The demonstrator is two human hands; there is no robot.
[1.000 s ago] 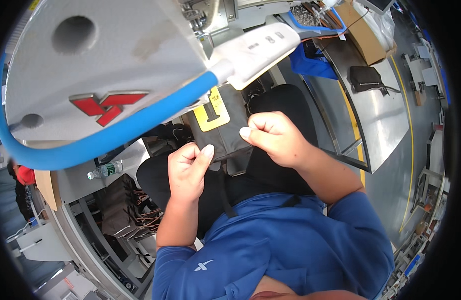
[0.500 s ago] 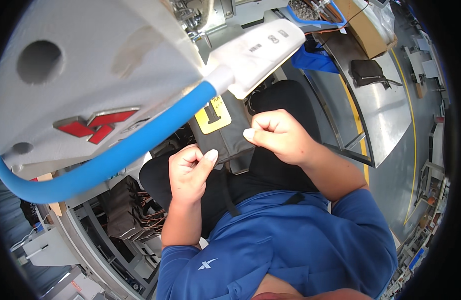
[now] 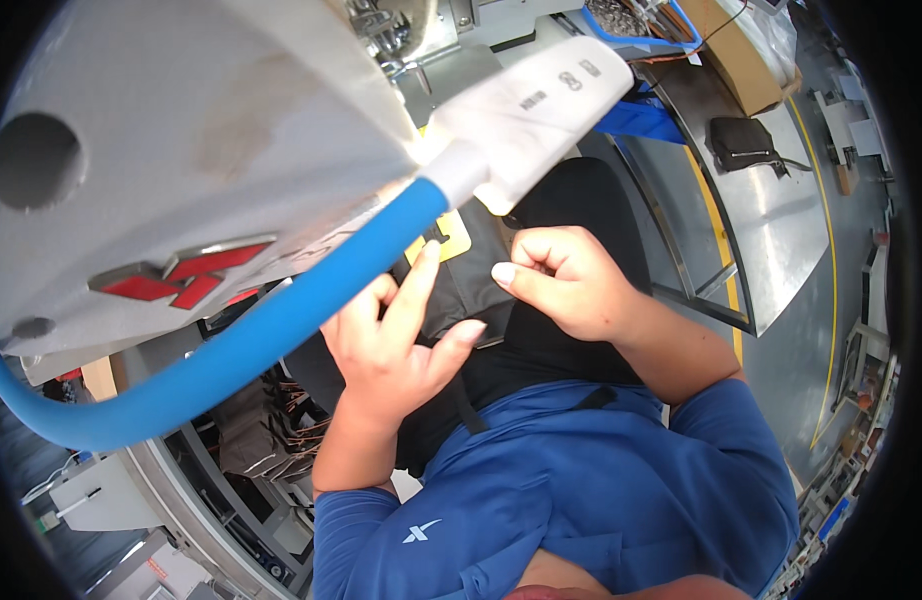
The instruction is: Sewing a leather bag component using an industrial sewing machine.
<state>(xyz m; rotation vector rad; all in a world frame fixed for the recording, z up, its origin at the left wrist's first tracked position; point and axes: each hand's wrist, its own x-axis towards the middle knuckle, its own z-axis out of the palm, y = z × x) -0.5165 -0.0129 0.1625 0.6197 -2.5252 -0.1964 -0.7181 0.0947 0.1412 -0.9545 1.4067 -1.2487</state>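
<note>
A dark grey fabric piece (image 3: 463, 292), possibly a bag, lies over my lap. Its upper part carries a yellow card (image 3: 459, 236), partly hidden under the lamp and my fingers. My left hand (image 3: 381, 350) is open over the fabric's left side, fingers spread and the index finger reaching up to the card. Thumb and curled fingers of my right hand (image 3: 573, 288) are pinched together at the fabric's right edge; the bit between them is mostly hidden.
A large grey machine head (image 3: 251, 110) fills the upper left. Before it hang a white lamp (image 3: 541, 110) and its blue flexible neck (image 3: 281, 308). On the right stands a metal table (image 3: 766, 235) with a black pouch (image 3: 741, 143). Stacked dark fabric pieces (image 3: 259, 432) are lower left.
My left hand has gone from a closed pinch at the fabric's lower edge to spread fingers, reaching up toward the card. My right hand has barely moved. The view has shifted slightly.
</note>
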